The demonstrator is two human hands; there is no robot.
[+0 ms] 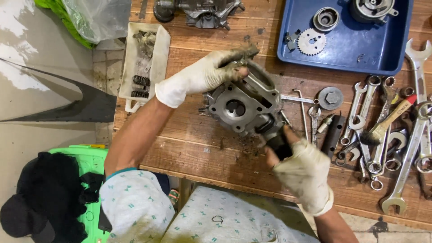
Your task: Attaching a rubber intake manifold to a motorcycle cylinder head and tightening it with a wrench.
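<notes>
Seen from the head camera, the left hand point(211, 72), in a dirty pale glove, reaches across from the left with its fingers curled over the top edge of a grey metal engine cylinder head point(243, 103), gripping it firmly. The right hand point(301, 173), gloved the same way with bare fingertips showing, comes up from below right and is closed around a dark part point(276, 139) pressed against the lower right corner of the cylinder head. The head is held tilted just above the wooden workbench point(198, 148), near its middle, with its round port facing the camera. At the upper right sits a blue plastic tray point(360, 54) holding a toothed sprocket point(311, 42), a round metal bearing piece point(326, 19) and a larger round housing point(372, 9). At the upper left lies a long white tray point(157, 58) with dark coil springs point(140, 81) and small greasy parts inside. A spread of spanners point(396, 135) lies to the right of the hands, with a brush point(387, 123) among them.
</notes>
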